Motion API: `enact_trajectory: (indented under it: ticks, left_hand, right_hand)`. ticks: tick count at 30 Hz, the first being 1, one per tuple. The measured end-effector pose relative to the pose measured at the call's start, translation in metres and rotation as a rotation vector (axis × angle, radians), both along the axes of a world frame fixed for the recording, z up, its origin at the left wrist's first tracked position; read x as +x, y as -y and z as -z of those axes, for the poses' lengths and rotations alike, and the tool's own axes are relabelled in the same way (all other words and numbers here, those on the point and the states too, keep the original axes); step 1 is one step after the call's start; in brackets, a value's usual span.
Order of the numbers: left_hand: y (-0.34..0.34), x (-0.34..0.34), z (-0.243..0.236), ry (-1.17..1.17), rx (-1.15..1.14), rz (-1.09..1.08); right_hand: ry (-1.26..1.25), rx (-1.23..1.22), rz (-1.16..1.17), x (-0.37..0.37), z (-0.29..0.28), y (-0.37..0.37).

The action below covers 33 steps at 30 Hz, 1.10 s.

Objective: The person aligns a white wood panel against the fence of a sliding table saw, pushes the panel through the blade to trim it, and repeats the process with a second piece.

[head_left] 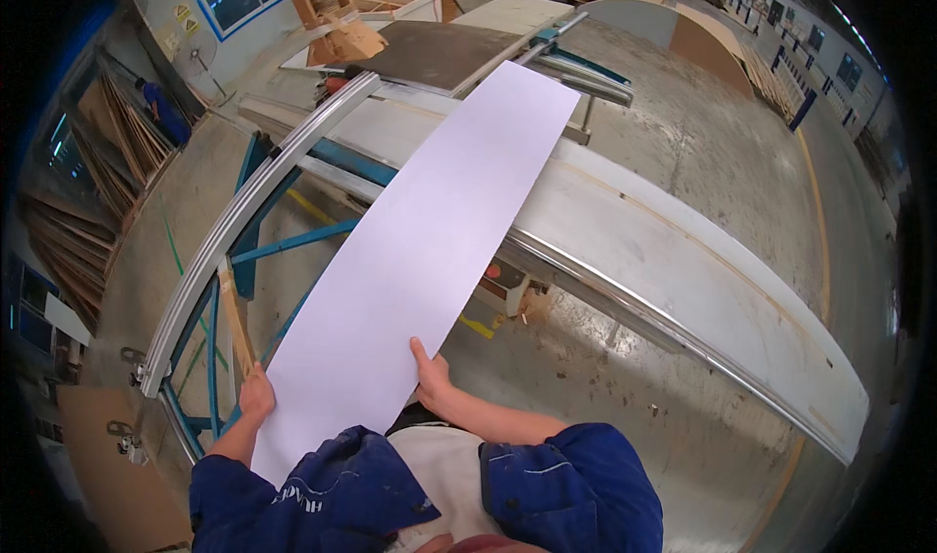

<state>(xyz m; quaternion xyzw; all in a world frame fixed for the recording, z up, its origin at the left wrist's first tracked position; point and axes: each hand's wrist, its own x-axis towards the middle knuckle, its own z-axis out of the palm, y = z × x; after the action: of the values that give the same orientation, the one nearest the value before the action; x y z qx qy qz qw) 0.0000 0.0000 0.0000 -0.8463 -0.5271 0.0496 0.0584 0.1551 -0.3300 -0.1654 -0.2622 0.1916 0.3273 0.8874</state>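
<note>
A long white panel (420, 231) stretches from near my body to the far side of the machine, its far part over the pale saw table (673, 250). My left hand (257, 394) is closed on its left edge close to me. On the right edge, my right hand (432, 375) grips the panel with the thumb on the top face and the other fingers mostly hidden. A narrow wooden strip (234, 319) ends right by my left hand; whether they touch, I cannot tell.
A curved-looking aluminium rail (254, 192) on a blue frame (293, 241) runs along the left. A metal bar (673, 333) edges the table on the right. Behind stand a dark board (420, 55) and stacked sheets (634, 26). A person (164, 114) in blue is far left.
</note>
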Motion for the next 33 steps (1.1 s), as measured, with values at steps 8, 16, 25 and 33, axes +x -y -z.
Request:
enact_trajectory:
  ticks: [8,16,25,33]
  left_hand:
    - [-0.028,0.113,0.124,0.08,-0.297,0.007]
    - [-0.075,0.168,0.177,0.009,-0.421,0.027]
    - [-0.104,0.199,0.206,0.073,-0.419,0.017]
    - [-0.038,0.161,0.19,0.724,-0.216,0.0]
  right_hand:
    - [0.021,-0.232,-0.018,0.109,0.049,-0.016]
    - [-0.033,-0.353,-0.023,0.158,0.064,-0.054]
    - [-0.131,-0.495,-0.057,0.207,0.039,-0.082]
    - [-0.314,-0.535,-0.318,0.244,0.038,-0.085]
